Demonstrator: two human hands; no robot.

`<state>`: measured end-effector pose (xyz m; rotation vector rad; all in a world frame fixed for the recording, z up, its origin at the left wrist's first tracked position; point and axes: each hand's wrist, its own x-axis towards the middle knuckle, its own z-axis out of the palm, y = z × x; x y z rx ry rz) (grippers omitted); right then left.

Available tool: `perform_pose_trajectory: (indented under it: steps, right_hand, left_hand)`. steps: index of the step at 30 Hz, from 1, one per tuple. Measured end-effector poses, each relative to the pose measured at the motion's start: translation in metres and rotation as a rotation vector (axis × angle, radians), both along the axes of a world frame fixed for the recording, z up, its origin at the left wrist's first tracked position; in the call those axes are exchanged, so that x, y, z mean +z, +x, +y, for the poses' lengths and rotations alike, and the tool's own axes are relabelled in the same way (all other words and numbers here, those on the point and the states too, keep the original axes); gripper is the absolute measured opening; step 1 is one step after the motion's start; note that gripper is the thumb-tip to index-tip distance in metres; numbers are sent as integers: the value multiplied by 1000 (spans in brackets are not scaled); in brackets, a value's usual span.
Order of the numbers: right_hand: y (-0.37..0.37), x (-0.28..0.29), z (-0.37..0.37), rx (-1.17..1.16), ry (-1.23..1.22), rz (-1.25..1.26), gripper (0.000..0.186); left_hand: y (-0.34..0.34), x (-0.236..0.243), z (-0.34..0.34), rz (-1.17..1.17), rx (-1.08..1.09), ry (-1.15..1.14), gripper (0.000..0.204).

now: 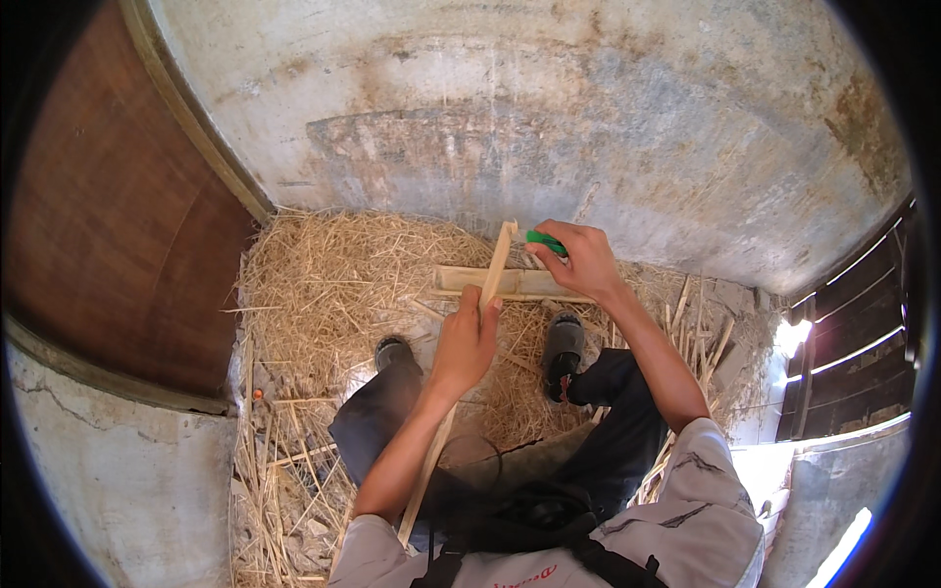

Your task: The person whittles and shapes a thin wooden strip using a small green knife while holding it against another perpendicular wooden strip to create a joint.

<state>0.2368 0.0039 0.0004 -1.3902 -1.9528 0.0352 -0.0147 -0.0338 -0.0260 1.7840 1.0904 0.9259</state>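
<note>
My left hand [466, 343] is closed round a long pale bamboo strip [499, 263], which slants up and away from my lap. Its lower end runs down past my left forearm. In my right hand [583, 257] is a green-handled cutter knife [546, 241], with its blade pointing left at the strip's far end. A small curl shows at that tip, and whether the blade touches it I cannot tell. Behind the strip, a split bamboo length [534, 283] lies crosswise on the straw, beyond my feet.
Straw and shavings [323, 274] cover the floor, with loose strips [289, 461] on the left. A stained concrete wall [549, 118] rises ahead. At the left is a brown wooden door [127, 216]; dark slats [853, 343] stand at the right. My shoes [563, 348] rest on the floor.
</note>
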Motion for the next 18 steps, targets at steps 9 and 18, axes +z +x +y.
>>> perform_pose_trajectory:
  steps: [9, 18]
  right_hand:
    - [49, 6, 30, -390, -330, 153, 35]
    - [41, -22, 13, -110, -420, 752, 31]
  left_hand:
    - [-4, 8, -7, 75, -65, -47, 22]
    - [-17, 5, 15, -153, -139, -375, 22]
